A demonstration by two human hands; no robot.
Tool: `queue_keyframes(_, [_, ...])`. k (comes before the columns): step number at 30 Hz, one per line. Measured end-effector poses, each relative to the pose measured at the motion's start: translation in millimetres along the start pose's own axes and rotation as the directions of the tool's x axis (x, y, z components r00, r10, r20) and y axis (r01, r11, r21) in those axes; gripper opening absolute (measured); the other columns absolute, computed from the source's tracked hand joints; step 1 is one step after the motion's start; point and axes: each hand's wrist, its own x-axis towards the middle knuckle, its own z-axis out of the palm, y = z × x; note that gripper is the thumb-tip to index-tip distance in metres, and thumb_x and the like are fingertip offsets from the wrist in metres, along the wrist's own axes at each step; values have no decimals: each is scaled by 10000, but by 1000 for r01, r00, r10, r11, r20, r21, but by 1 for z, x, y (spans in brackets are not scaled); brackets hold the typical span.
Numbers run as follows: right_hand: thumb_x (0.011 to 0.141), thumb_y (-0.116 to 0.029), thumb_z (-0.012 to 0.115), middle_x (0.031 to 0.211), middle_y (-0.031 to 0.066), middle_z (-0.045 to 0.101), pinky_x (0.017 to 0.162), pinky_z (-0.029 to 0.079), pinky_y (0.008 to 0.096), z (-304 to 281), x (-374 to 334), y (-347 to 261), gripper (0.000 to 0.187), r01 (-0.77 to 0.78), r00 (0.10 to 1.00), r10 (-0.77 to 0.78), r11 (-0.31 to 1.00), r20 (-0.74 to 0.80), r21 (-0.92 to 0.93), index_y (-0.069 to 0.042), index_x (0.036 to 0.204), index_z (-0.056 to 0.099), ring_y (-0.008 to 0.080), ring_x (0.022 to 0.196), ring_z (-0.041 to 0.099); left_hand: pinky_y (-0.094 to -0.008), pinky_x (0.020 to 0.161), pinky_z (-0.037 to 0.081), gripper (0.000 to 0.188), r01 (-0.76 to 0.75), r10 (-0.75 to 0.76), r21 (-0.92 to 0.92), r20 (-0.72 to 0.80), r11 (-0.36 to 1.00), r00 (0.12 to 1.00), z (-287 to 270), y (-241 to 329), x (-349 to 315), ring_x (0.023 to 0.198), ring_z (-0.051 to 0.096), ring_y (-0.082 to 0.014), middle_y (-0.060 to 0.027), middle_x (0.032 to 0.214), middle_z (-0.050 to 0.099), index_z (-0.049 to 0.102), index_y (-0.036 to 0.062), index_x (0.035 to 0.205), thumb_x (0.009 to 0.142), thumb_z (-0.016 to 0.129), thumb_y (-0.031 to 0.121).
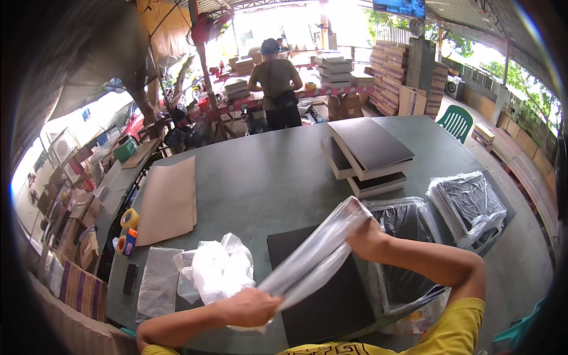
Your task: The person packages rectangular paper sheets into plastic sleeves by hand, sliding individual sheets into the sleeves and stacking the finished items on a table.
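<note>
A clear plastic bag (316, 254) is stretched slantwise between my two hands. My left hand (254, 307) grips its lower end, and my right hand (364, 238) is closed on the upper end. Below the bag lies a flat black panel (331, 307) on the dark green table (254, 183). Just beyond my left hand sits a crumpled white plastic bundle (219, 269). Under my right forearm is a black panel in clear plastic (405, 284); a second plastic-wrapped stack (467, 207) lies farther right.
Thick black panels (373, 145) are stacked at the table's far right. Brown cardboard sheets (168, 201), tape rolls (129, 219), a phone (130, 279) and flat clear plastic (158, 281) lie left. A person (275, 83) stands at another table beyond; a green chair (455, 123) is at right.
</note>
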Motion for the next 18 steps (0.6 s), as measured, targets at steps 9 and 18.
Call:
queue_keyframes(9, [717, -294, 561, 818, 153, 603, 743, 455, 362, -76, -17, -25, 293, -141, 767, -513, 452, 386, 881, -38, 849, 618, 312, 808, 571, -367, 618, 475, 207, 253, -255, 29, 89, 967, 963, 48, -61, -2, 736, 595, -271, -146, 732, 598, 588, 26, 816, 765, 520, 214])
queue_keyframes(18, [605, 58, 546, 821, 152, 595, 675, 459, 318, 118, 2, -46, 270, -210, 907, 398, 154, 134, 965, -20, 861, 578, 253, 768, 590, -296, 533, 397, 160, 185, -665, -643, -678, 743, 315, 72, -159, 82, 590, 524, -227, -101, 622, 525, 489, 15, 765, 612, 505, -26])
